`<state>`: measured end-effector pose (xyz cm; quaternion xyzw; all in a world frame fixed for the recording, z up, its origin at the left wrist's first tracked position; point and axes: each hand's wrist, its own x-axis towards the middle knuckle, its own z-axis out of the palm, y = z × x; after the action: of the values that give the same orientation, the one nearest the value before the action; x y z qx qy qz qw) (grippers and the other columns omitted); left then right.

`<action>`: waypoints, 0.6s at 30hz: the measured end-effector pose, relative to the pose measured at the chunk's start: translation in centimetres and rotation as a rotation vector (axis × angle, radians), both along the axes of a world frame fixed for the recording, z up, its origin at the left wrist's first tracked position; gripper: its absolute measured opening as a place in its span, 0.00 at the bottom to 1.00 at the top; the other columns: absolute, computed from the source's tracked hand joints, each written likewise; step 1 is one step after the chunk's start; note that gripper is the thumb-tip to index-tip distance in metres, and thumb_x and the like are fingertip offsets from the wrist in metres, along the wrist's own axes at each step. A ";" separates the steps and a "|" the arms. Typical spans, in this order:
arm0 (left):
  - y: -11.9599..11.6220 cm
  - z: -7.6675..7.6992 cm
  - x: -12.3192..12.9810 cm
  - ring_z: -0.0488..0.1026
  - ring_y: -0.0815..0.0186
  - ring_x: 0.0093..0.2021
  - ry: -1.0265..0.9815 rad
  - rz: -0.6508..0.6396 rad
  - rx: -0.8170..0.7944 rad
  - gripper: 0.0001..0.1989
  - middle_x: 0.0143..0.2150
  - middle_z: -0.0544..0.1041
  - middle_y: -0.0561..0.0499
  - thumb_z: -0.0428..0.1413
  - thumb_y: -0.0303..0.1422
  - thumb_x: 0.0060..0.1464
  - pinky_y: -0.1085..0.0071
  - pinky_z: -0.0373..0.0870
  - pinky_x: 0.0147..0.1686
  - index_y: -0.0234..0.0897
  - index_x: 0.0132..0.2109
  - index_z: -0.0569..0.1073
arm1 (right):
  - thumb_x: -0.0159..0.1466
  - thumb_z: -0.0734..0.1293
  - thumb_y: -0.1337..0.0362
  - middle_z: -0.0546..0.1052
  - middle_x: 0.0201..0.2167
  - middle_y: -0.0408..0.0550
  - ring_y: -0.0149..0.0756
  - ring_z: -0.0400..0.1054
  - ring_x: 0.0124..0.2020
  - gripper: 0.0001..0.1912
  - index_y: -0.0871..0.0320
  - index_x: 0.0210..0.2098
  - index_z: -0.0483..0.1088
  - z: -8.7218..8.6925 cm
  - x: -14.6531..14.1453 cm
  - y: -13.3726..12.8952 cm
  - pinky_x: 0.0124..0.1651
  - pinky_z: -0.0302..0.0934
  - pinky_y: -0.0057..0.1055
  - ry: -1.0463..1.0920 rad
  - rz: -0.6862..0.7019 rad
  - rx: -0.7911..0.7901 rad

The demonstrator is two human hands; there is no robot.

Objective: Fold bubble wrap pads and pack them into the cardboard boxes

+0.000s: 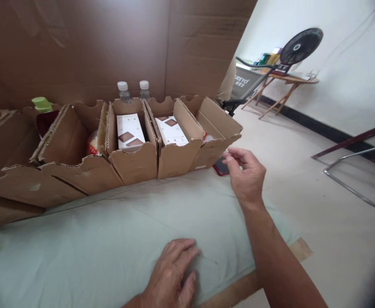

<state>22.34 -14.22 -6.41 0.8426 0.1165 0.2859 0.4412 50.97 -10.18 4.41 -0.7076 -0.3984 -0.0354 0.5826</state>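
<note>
A row of open cardboard boxes (134,164) stands along the back of a surface covered in pale green cloth (110,226). Two of them hold white boxes, one (128,128) near the middle and one (172,131) to its right. My left hand (174,273) rests on the cloth near the front edge, fingers apart, holding nothing. At the right end of the row is my right hand (245,173), its thumb and index finger pinched together; what is between them is too small to name. Just left of its fingertips a dark, red-edged flat object (221,166) lies on the cloth.
Two white-capped bottles (123,90) (144,89) and a green cap (42,104) show in or behind the boxes. A tall cardboard panel (110,47) rises behind. To the right are a black fan (301,46) on a wooden table (298,79) and a metal frame (350,188).
</note>
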 end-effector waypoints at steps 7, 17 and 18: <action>0.2 0.9 0.0 0.73 0.50 0.60 0.062 -0.002 -0.078 0.27 0.62 0.74 0.39 0.54 0.23 0.56 0.45 0.73 0.59 0.40 0.62 0.70 | 0.65 0.66 0.64 0.81 0.31 0.45 0.41 0.74 0.33 0.24 0.53 0.60 0.71 6.1 -7.6 4.6 0.41 0.65 0.35 -0.414 0.291 -0.525; 0.4 2.5 -4.7 0.72 0.51 0.63 -0.104 0.354 -0.112 0.22 0.64 0.73 0.40 0.52 0.25 0.61 0.50 0.75 0.57 0.43 0.59 0.73 | 0.65 0.60 0.67 0.82 0.30 0.44 0.38 0.75 0.32 0.12 0.52 0.37 0.76 5.7 -11.1 -2.7 0.37 0.62 0.31 -0.437 0.265 -0.467; 0.5 2.7 -5.6 0.71 0.51 0.64 -0.111 0.405 -0.113 0.21 0.65 0.72 0.40 0.52 0.26 0.61 0.52 0.76 0.55 0.44 0.60 0.73 | 0.66 0.60 0.67 0.82 0.30 0.44 0.38 0.75 0.31 0.12 0.52 0.37 0.76 5.7 -11.6 -5.0 0.37 0.63 0.31 -0.419 0.280 -0.425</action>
<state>16.76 -13.70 -3.74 0.7589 0.2749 0.4079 0.4268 39.36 -15.17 10.08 -0.7289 -0.6016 -0.0156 0.3264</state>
